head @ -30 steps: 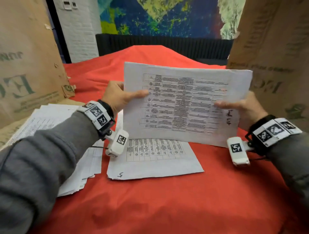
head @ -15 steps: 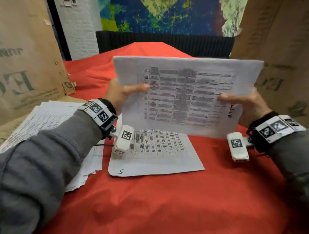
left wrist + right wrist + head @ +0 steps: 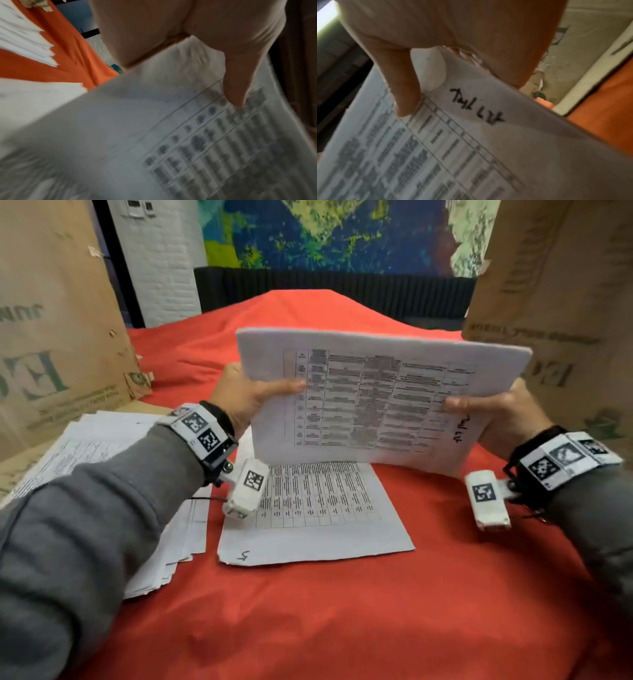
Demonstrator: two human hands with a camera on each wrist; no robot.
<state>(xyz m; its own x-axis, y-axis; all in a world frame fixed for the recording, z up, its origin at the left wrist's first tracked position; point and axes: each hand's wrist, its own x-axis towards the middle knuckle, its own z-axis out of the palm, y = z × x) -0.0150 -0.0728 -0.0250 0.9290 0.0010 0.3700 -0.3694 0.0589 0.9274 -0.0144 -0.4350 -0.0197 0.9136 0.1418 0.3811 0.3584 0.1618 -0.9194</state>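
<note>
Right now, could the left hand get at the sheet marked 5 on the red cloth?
Likely yes, once freed: the left hand grips the lifted stack, but the sheet marked 5 lies close below it.

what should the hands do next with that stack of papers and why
Probably lower the stack and tap its bottom edge on the flat sheet below, to square the pages. The left hand and right hand pinch its sides, thumbs in front, holding it nearly upright over that sheet on the red cloth, which suits jogging.
</note>
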